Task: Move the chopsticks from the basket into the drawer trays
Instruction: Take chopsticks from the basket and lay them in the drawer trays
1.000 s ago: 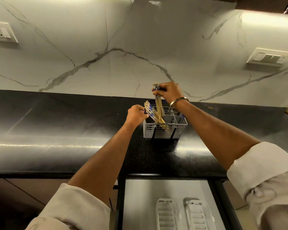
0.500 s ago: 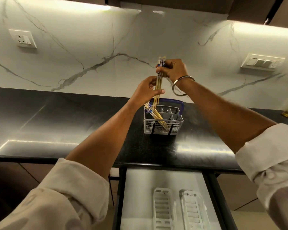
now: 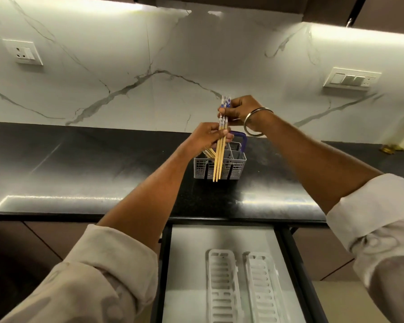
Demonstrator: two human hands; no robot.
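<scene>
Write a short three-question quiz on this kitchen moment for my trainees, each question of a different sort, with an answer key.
1. True or false: the held chopsticks are clear of the basket.
2. Multiple choice: which hand grips the bundle near its blue patterned tops? A. the right hand B. the left hand C. neither
3. Fill in: the open drawer holds ___ white trays, lying side by side.

Key: 1 true; 2 A; 3 two.
</scene>
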